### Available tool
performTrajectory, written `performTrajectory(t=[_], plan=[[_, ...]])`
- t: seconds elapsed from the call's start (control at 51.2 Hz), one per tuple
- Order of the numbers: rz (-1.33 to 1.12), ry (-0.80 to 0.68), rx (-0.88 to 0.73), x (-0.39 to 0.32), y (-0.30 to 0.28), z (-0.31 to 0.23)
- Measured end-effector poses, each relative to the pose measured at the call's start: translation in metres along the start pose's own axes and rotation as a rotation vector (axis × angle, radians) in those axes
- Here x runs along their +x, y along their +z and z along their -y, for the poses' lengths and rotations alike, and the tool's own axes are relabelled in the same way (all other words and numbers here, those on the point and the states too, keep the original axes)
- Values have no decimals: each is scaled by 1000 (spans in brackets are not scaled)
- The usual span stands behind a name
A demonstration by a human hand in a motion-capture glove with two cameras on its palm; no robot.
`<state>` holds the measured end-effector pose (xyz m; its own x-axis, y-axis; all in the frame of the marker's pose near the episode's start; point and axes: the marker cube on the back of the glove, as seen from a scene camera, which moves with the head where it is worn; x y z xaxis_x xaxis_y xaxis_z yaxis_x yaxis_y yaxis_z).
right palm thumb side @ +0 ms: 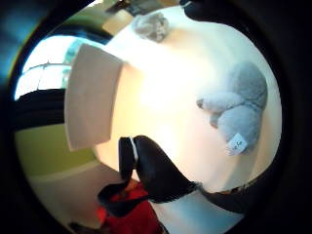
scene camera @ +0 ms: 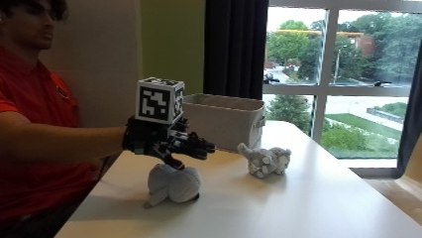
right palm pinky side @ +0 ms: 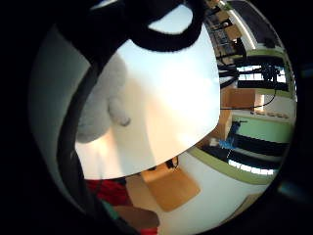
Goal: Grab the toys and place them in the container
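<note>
Grey toy (scene camera: 173,184): I'm hovering my hand (scene camera: 173,143) above it, fingers spread, holding nothing.
Grasp: I'm aiming at the body (not a limb).

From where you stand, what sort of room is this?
Probably an office or a campus meeting room. A white table stands by a tall window that looks out on trees and a road, with a green wall behind and wooden chairs nearby.
</note>
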<state>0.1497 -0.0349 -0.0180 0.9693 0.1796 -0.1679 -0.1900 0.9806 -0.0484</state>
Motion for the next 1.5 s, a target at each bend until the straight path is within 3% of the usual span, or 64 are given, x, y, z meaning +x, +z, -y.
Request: performTrajectory(t=[0.606,0.957,1.504], plan=[[35,77,-61,18,53,9],[-26,111,-15,17,70,17],[-166,31,304,21,61,33]])
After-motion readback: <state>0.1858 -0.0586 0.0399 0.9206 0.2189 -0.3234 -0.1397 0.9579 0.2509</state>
